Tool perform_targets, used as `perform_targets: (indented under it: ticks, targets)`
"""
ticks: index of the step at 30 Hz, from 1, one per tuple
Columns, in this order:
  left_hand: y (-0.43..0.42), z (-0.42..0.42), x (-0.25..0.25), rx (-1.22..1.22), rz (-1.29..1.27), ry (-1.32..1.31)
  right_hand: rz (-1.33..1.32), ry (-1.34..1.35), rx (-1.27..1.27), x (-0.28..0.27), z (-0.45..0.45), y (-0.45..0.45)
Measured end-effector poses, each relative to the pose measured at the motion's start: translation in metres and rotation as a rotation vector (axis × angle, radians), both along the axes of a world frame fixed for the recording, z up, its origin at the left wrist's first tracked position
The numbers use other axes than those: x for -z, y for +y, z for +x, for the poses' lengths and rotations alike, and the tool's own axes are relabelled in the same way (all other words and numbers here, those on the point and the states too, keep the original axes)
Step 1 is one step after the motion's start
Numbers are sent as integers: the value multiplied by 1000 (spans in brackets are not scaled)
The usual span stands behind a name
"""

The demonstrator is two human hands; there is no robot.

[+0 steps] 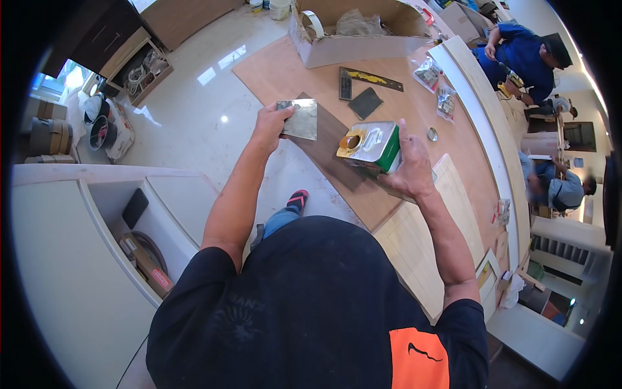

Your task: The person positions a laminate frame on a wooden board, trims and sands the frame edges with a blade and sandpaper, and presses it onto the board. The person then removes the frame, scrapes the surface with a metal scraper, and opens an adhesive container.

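My left hand (271,123) grips a flat, square metal plate (302,119) by its left edge. In my right hand (413,162) is a rectangular metal can (374,145), silver on top and green on the side, with brown stains around its open mouth. The can is tilted, its mouth toward the left. Beneath both hands lies a dark brown strip (337,152) on the wooden work surface (272,74). Farther back are a dark square piece (366,104) and a black and yellow try square (376,78). A small round lid (432,134) lies right of the can.
An open cardboard box (363,45) stands at the back. Small plastic bags (446,102) lie near a long white board (483,123). One person (528,61) holds a drill at the upper right; others are beyond. A white cabinet (65,240) is at left.
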State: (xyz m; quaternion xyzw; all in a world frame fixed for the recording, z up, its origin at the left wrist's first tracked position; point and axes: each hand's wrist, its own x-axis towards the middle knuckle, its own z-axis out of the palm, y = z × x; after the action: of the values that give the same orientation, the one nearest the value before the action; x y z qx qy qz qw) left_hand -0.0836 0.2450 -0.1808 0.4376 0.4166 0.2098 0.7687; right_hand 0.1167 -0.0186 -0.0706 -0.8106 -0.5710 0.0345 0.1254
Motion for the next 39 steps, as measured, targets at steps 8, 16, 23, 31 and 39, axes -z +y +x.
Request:
perform_targets:
  ticks: [8,16,23,31,39]
  targets:
    - [11,22,-5,172,21,-42,23,-8,-28,-6,-1,8]
    - [14,34,-13,211,22,-55,11,-22,-26,-7,0,7]
    - [-8,50,2,290,-10,-70,17,-7,-24,-7,2,4]
    - [-18,52,38,363,0,11,161,23,-40,-15,0,-4]
    - [3,29,55,454,321,377,433,231,100,-2,9,-37]
